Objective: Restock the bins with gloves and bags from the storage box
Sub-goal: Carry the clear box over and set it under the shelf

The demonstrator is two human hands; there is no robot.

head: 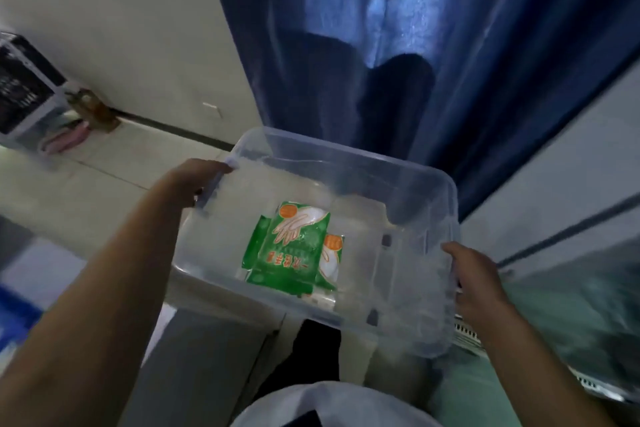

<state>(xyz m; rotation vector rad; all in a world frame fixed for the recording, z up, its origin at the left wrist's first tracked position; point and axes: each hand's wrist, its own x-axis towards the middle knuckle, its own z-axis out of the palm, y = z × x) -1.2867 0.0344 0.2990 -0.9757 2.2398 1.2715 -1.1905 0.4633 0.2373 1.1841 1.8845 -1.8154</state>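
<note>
A clear plastic storage box (408, 184) is held in the air in front of me, tilted a little. My left hand (194, 184) grips its left rim and my right hand (474, 284) grips its right rim. On the box's floor lie green packs of disposable gloves (291, 250) with a hand drawing and orange dots; a second pack (330, 260) peeks out from under the top one. The picture is blurred by motion.
A dark blue curtain (398, 45) hangs straight ahead behind the box. A pale wall and tiled floor lie to the left, with a white crate (31, 104) and pink slippers (65, 139). A blue bin (14, 315) sits at the lower left. A glass-topped surface (581, 322) is at the right.
</note>
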